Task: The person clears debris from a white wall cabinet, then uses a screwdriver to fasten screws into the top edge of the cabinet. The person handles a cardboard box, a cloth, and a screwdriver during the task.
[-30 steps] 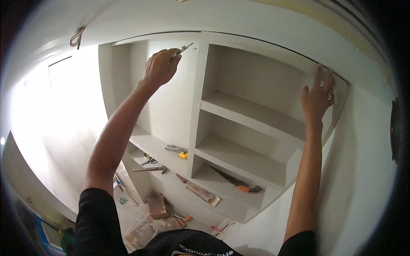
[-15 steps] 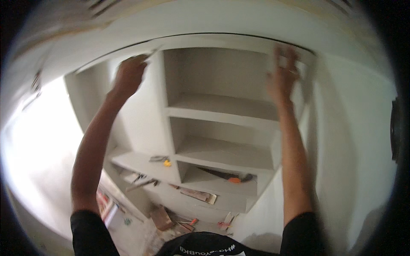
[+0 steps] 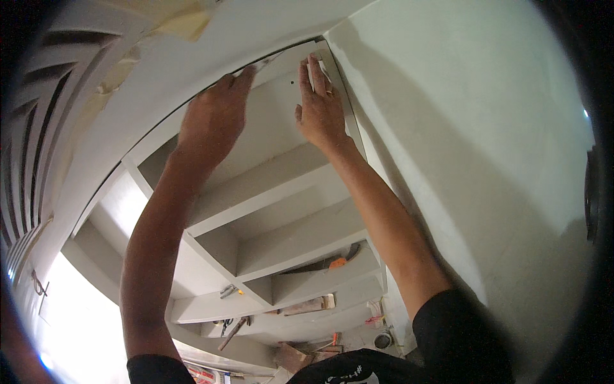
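Note:
Both arms reach up to the top of a pale built-in shelf unit (image 3: 262, 194). My left hand (image 3: 214, 118) is closed around a thin, pointed tool (image 3: 264, 63), whose tip lies along the dark gap at the unit's top edge; its exact kind is unclear. To its right, my right hand (image 3: 322, 118) is raised with fingers stretched out near the upper right corner. A small pale piece shows behind those fingers, and I cannot make out what it is or whether they hold it. A ring sits on one finger.
Lower shelves carry a saw with an orange part (image 3: 337, 262), pliers (image 3: 228, 292), a hammer-like tool (image 3: 235, 333) and a flat trowel-like tool (image 3: 309, 305). A can (image 3: 383, 340) stands below. A pale wall (image 3: 448, 141) rises at right; slatted grilles (image 3: 32, 153) line the upper left.
My view has turned toward the right corner. My hands have come closer together at the unit's top right, the left still holding the thin tool; the right hand's fingers are now straighter.

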The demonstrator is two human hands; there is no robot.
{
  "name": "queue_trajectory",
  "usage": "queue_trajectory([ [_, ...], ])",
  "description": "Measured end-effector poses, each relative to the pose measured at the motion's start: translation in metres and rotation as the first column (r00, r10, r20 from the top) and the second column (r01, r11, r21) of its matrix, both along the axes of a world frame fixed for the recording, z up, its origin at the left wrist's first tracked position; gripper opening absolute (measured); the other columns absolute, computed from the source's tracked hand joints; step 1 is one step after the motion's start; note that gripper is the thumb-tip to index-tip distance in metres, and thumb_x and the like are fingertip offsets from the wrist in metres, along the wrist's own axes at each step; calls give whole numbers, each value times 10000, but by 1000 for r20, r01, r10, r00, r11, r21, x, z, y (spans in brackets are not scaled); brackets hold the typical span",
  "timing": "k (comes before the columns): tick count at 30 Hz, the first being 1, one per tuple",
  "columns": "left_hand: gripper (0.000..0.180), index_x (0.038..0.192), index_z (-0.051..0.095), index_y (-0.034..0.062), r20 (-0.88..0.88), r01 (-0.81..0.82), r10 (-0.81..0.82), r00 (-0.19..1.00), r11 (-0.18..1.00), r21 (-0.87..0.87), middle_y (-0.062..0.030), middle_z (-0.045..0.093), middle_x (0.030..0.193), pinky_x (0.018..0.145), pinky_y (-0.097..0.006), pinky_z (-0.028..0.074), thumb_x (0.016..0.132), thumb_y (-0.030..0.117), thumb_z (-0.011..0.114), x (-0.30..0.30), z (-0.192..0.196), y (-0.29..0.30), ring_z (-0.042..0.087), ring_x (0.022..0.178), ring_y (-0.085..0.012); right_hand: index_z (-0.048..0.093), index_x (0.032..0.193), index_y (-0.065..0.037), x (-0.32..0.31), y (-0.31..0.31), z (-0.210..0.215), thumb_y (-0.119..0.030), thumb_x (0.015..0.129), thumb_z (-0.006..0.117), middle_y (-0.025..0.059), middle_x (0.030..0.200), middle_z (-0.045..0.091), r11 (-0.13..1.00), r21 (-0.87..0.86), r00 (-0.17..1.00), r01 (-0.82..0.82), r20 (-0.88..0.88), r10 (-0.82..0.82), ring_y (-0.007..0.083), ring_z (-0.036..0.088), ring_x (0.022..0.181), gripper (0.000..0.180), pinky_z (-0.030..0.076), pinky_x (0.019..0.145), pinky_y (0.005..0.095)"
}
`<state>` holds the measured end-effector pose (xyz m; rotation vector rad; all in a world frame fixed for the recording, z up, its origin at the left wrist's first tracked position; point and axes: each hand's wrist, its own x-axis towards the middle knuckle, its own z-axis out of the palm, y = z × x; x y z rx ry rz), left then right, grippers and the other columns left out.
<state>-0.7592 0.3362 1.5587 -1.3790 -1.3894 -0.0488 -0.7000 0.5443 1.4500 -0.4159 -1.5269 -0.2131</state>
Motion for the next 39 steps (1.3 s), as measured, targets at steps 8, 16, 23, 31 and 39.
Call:
queue_trajectory([
  [8, 525, 1410, 500, 67, -99, 52, -53, 994, 999, -11, -216, 690, 1086, 879, -473, 591, 895, 5, 585, 18, 20, 71, 696, 991, -370, 267, 1551, 33, 5, -3, 3, 1, 809, 634, 228, 1637, 220, 999, 5, 998, -50, 44, 49, 382, 578, 1198, 828, 465, 1015, 484],
  [16, 528, 1388, 519, 53, -193, -38, 27, 981, 998, -51, -206, 694, 1092, 913, -454, 575, 869, 11, 604, 29, 27, 88, 686, 1032, -353, 292, 1539, 29, 16, 2, 2, 12, 812, 624, 229, 1630, 235, 994, -52, 993, -96, 67, 99, 375, 599, 1141, 799, 458, 1030, 491],
  [23, 502, 1373, 536, 54, -232, -142, 124, 965, 988, -62, -202, 696, 1051, 905, -468, 564, 874, 19, 579, 40, 31, 91, 686, 1006, -358, 306, 1531, 30, 13, 7, -1, 17, 808, 628, 219, 1624, 261, 994, 19, 994, -104, -7, 105, 380, 614, 1113, 791, 447, 1053, 490],
  [31, 232, 1158, 617, -23, -398, -28, 3, 917, 998, -57, -198, 719, 908, 790, -443, 618, 950, 61, 559, 40, 34, 88, 729, 909, -339, 178, 1582, -9, 21, 2, 2, -96, 856, 719, 179, 1651, 177, 992, -67, 986, -107, 118, 114, 392, 530, 1293, 909, 452, 1084, 489],
  [39, 210, 1128, 622, -25, -457, -47, 11, 889, 997, -68, -197, 715, 877, 753, -450, 621, 954, 74, 560, 41, 34, 87, 732, 863, -343, 180, 1580, -3, 18, 5, 4, -103, 856, 717, 190, 1655, 164, 991, -98, 984, -91, 147, 105, 391, 529, 1296, 907, 437, 1100, 479],
])
